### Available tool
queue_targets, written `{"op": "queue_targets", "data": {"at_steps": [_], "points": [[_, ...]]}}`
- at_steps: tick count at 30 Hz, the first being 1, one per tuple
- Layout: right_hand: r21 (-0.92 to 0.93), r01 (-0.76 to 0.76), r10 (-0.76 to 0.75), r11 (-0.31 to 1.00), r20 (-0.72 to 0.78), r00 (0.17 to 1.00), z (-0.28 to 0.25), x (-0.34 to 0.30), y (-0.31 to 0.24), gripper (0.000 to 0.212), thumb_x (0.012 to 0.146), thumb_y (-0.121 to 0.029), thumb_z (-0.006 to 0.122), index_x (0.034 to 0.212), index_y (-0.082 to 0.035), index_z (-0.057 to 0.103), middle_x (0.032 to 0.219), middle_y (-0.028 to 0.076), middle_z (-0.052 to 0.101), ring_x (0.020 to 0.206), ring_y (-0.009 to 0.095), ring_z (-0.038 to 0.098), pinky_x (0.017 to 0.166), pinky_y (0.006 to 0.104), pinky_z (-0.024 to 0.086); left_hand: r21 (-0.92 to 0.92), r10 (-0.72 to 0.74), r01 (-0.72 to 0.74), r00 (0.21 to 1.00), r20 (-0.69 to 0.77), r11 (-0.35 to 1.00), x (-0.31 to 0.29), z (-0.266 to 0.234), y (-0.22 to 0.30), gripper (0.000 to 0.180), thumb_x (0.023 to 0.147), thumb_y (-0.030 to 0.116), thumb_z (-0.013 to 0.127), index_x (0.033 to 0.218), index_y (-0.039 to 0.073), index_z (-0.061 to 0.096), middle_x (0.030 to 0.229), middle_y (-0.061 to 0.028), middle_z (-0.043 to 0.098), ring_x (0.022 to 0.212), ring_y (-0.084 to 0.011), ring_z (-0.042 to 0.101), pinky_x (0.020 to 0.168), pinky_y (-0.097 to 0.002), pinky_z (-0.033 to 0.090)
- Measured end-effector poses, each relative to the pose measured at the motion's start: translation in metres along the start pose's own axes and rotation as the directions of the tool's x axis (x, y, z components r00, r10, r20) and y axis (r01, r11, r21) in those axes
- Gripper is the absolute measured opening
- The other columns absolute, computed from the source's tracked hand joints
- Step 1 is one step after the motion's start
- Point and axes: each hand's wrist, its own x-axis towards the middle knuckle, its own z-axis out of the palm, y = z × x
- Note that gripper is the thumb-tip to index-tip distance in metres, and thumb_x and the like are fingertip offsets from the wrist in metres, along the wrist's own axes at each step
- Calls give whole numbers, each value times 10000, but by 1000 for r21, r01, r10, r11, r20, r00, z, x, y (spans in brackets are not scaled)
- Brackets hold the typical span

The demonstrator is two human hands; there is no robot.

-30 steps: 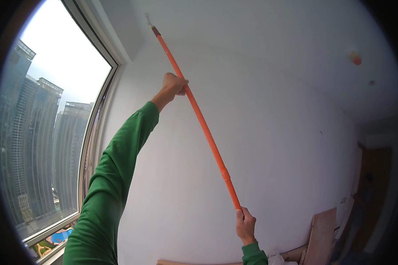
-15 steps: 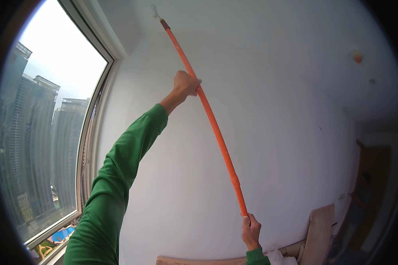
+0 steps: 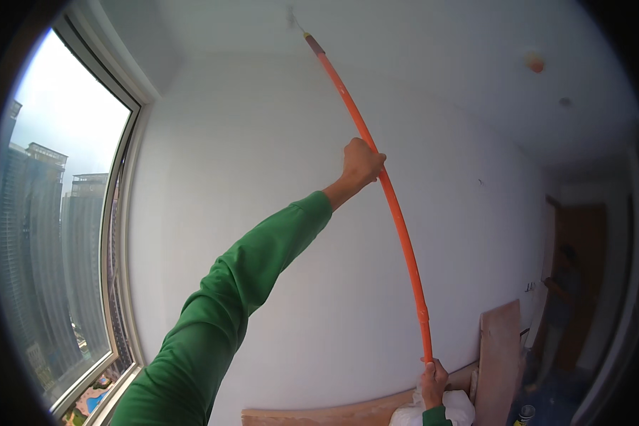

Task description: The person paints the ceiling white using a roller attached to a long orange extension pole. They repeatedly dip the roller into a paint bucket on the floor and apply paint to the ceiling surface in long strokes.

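A long orange extension pole slants from lower right up to the ceiling. My left hand wraps round it near its upper middle, the green-sleeved arm stretched out. Lower down, my right hand is closed round the pole's bottom end. The pole's top carries a brown handle with a thin metal rod. What sits at the tip of that rod is pale and blurred against the ceiling, so its kind is hard to make out.
A window with towers outside fills the left. The white wall stands ahead. Along its foot are boards, a white plastic bag and a can. At right, a person stands by a brown door.
My view has turned to the right. In the picture, the pole and both hands sit further right and slightly lower. Each hand still grips the pole.
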Motion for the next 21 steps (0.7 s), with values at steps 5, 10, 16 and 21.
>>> {"op": "queue_targets", "data": {"at_steps": [5, 10, 16, 21], "points": [[30, -48, 50, 998, -73, 996, -26, -8, 26, 381, 974, -332, 478, 1010, -7, 675, 605, -39, 456, 534, 69, 423, 496, 265, 347, -7, -16, 17, 996, 84, 1000, -4, 57, 5, 152, 768, 8, 651, 804, -92, 543, 698, -213, 642, 548, -297, 671, 468, -368, 565], [106, -65, 79, 992, -135, 988, -35, -13, 42, 393, 978, -352, 485, 957, -11, 679, 617, -46, 443, 543, 56, 420, 497, 257, 341, 52, 19, -24, 996, 85, 998, 5, 106, -8, 197, 755, 41, 674, 818, -96, 547, 776, -242, 645, 671, -333, 688, 561, -416, 569], [67, -58, 68, 996, -154, 986, -44, -28, 69, 474, 986, -433, 499, 941, 5, 675, 632, -42, 464, 557, 63, 428, 503, 260, 343, 22, 30, -32, 997, 75, 999, -8, 121, -10, 200, 784, 59, 686, 749, -111, 586, 696, -209, 650, 590, -275, 687, 488, -347, 570], [67, -26, 34, 997, -122, 992, -49, -53, 76, 489, 993, -433, 484, 951, 15, 675, 632, -29, 475, 560, 72, 437, 508, 269, 347, -40, 44, -40, 992, 118, 998, -38, 91, 8, 229, 809, 83, 691, 706, -114, 635, 659, -178, 663, 553, -231, 690, 466, -292, 571]]}}
